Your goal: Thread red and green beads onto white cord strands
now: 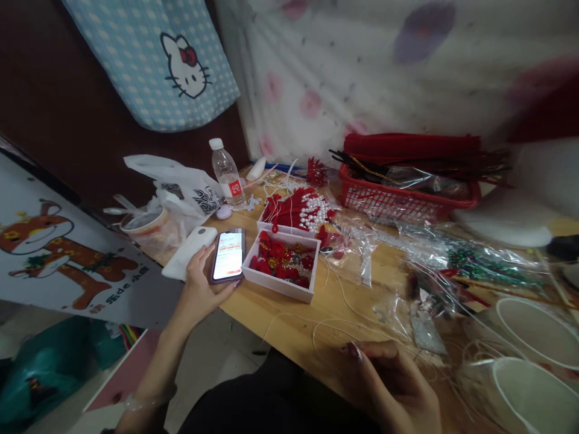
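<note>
My left hand (202, 284) rests at the table's left edge and grips a smartphone (227, 256) with a lit screen, thumb on its lower edge. Just left of the phone lies a white power bank (189, 252). My right hand (392, 383) is low at the near edge of the wooden table (289, 319), fingers curled inward over thin white wire (325, 325); whether it pinches the wire I cannot make out. A white box (283, 260) of red beads and flowers sits right of the phone, with a second box (294, 212) of red and pearl pieces behind it.
A red basket (407, 196) of red pipe cleaners stands at the back. A water bottle (227, 173), a white plastic bag (181, 181) and a cup (143, 222) are at the left. Clear plastic bags (452, 265) and white paper bowls (538, 361) fill the right.
</note>
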Motion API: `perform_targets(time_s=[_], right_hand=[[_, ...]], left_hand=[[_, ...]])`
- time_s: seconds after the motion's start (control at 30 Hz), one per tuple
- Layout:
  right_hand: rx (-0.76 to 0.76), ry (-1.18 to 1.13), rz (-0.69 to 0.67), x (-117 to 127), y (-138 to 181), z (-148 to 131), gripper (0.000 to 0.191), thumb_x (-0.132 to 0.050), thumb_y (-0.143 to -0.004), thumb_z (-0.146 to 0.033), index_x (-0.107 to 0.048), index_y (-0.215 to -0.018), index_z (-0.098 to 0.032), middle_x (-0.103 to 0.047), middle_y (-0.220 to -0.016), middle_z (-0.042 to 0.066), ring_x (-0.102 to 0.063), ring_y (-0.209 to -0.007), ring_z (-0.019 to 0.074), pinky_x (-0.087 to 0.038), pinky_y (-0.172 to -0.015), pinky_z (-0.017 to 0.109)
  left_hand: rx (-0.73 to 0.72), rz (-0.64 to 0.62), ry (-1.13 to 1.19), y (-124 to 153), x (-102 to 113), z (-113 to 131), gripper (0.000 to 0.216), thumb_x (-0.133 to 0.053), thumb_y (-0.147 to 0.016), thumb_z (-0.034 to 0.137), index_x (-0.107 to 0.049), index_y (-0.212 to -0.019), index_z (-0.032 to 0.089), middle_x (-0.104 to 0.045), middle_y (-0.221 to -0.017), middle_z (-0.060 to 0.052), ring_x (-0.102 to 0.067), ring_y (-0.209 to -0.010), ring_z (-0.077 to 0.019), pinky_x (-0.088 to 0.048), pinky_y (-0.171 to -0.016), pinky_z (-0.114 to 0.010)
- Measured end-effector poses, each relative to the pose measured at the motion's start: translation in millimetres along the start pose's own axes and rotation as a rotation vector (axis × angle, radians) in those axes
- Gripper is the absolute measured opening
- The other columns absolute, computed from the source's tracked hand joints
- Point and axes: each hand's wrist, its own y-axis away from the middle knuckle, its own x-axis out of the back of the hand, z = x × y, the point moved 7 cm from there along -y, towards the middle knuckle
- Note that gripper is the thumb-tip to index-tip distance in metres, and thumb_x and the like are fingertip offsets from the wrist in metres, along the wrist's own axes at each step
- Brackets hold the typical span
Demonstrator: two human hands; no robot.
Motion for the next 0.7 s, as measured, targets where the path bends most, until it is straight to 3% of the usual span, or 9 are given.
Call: perform_targets(time_s=[0.27, 0.57, 0.7], right_hand=[[-0.009, -0.016, -0.008, -3.6, 0.8, -1.2, 0.026, -0.081, -0.071, -0.045, -0.072, -0.070, -0.021, -0.073, -0.070, 0.004, -0.066, -0.065, 0.0159, -0.053, -0.061, 0.020], [0.022, 0.023, -0.076, -4.4, -4.1, 2.6, 0.022, -0.078, -0.076, -0.041, -0.072, -0.072, -0.020, -0.074, -0.072, 0.004, -0.070, -0.068, 0.0172, -0.056, -0.064, 0.022], [0.108, 0.067, -0.151, -5.2, -7.2, -0.1, 0.015, -0.078, -0.077, -0.035, -0.075, -0.073, -0.021, -0.075, -0.073, 0.005, -0.070, -0.068, 0.0174, -0.056, -0.064, 0.023]], left_hand=[[-0.014, 0.052, 0.011, 2.9, 0.8, -4.6, 0.084, -0.075, -0.074, 0.045, -0.037, -0.143, 0.016, -0.038, -0.139, -0.020, -0.039, -0.138, -0.0397, -0.038, -0.113, -0.057], [0.032, 0.023, 0.024, 1.4, -0.3, -10.2, 0.083, -0.076, -0.071, 0.046, -0.041, -0.140, 0.016, -0.040, -0.139, -0.020, -0.037, -0.139, -0.0409, -0.034, -0.115, -0.059], [0.025, 0.024, 0.042, 2.4, -2.1, -9.7, 0.079, -0.073, -0.074, 0.046, -0.041, -0.140, 0.016, -0.040, -0.138, -0.019, -0.039, -0.138, -0.0400, -0.035, -0.115, -0.059]])
